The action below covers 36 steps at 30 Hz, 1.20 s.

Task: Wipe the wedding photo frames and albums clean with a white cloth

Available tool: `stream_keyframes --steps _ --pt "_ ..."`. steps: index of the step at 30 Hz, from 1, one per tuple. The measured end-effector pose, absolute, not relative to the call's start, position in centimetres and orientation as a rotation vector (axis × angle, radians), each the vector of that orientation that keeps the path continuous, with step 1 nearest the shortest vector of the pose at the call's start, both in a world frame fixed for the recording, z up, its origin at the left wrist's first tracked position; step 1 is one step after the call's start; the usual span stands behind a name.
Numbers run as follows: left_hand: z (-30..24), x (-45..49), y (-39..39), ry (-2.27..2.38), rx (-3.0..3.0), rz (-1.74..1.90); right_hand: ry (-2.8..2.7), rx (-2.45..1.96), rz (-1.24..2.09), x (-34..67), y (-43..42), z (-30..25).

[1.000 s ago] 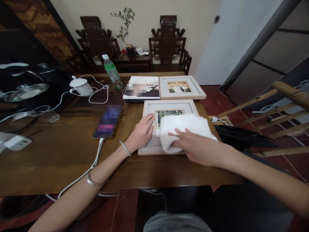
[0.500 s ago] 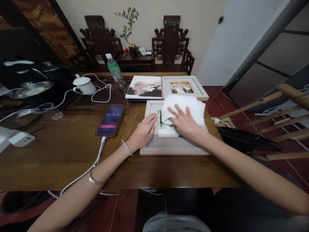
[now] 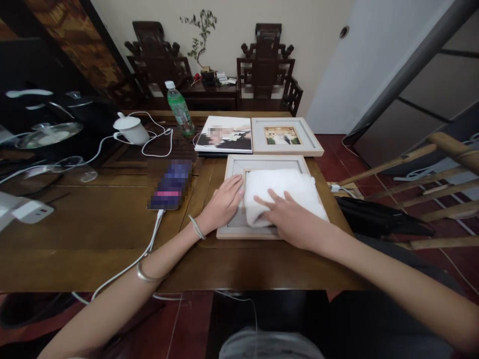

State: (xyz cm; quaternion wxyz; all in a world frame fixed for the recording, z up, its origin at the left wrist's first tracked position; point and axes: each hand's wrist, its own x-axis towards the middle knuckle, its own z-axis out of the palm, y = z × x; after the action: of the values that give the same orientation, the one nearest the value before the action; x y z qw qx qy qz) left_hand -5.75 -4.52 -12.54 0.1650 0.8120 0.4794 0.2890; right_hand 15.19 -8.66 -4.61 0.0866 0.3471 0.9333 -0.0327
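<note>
A light wooden picture frame lies flat near the front edge of the table. My left hand rests on its left side, fingers stretched out flat. On top of the frame, a folded white cloth covers most of the picture inside. My right hand presses on the cloth with its fingers spread and holds it; the thumb is hidden. Behind lies a second framed picture, with a white-edged photo panel beside it on a dark stack.
Left of the frame lies a phone on a white charging cable. Farther back stand a green-labelled bottle and a lidded white cup. A glass-lidded pot is at far left. Wooden rails stand on the right.
My right hand has drawn the cloth toward me, down over the lower part of the picture. My left hand stays on the frame's left side.
</note>
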Motion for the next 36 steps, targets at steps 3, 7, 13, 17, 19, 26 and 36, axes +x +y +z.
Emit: stream_keyframes --steps 3,7,13,17,19,26,36 --pt "-12.0 -5.7 -4.6 1.365 2.235 0.81 2.803 0.9 -0.232 15.1 -11.3 -3.5" --pt "-11.7 -5.9 -4.6 1.302 2.14 0.836 2.826 0.857 -0.207 13.6 -12.2 -3.9" --pt "-12.4 -6.0 -4.6 1.321 2.153 0.901 2.882 1.047 0.111 11.3 -7.2 -6.3" --pt "-12.6 -5.9 -4.8 1.346 2.238 0.864 2.856 1.125 0.248 10.7 -1.7 -6.5" --pt "-12.6 -5.8 -5.0 1.353 2.263 0.86 2.872 1.147 0.34 10.5 0.2 -6.5" --pt "-12.4 -5.8 -5.0 1.289 2.23 0.895 2.855 1.175 0.369 10.0 -2.9 -7.5" --pt "-11.9 -6.0 -5.2 1.292 2.221 0.795 2.982 0.722 -0.193 13.6 -11.0 -3.5"
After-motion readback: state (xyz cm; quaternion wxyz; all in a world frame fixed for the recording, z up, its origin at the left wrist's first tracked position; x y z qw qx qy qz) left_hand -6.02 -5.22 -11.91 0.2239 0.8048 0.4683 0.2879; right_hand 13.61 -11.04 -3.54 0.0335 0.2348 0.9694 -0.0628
